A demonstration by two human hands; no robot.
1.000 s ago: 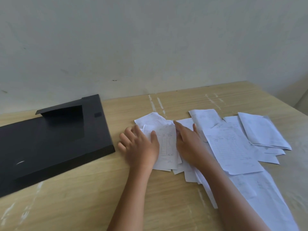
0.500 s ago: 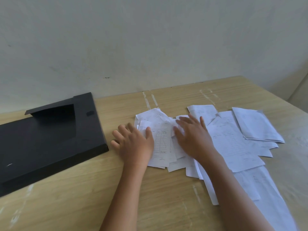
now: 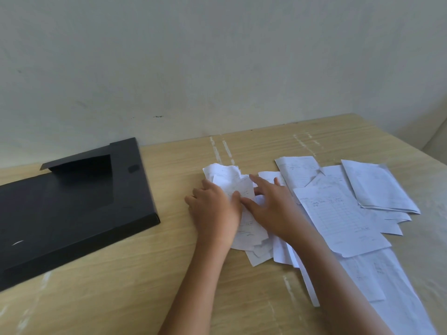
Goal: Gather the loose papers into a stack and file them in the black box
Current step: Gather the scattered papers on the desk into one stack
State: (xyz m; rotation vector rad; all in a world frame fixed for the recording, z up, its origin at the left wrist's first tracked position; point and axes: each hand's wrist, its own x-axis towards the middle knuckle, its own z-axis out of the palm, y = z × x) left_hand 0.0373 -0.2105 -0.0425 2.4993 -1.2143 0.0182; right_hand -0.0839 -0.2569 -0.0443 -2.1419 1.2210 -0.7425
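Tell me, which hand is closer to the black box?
Left. The left hand lies on the small papers just right of the black box; the right hand sits farther right, beyond it.

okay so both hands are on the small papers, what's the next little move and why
Probably sweep the right hand toward the larger sheets and pull them leftward into the pile under the left hand. Most papers still lie fanned out, far from the black box.

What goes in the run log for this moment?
phase: gathering | left hand, right hand: on papers | black box: open, no papers visible
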